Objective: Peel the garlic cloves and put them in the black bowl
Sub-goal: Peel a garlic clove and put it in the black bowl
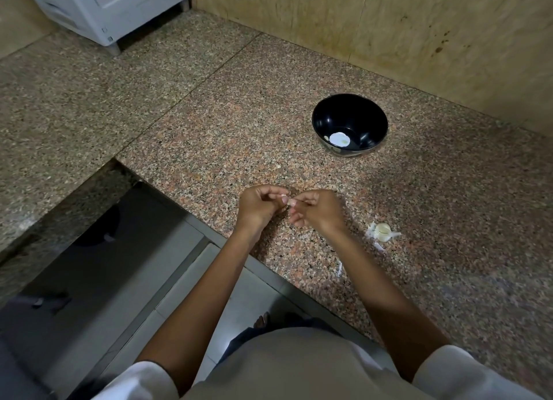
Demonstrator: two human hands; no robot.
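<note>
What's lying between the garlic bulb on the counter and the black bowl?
Nothing, in the head view: only bare granite counter separates the garlic bulb from the black bowl.

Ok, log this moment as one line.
left hand + right hand: pinching clove | black bowl: pale bit inside | garlic bulb: on counter, untouched

Your speckled granite counter (209, 115) fills mid-frame, a white appliance (113, 7) stands upper left, a tan wall (389, 25) upper right.
</note>
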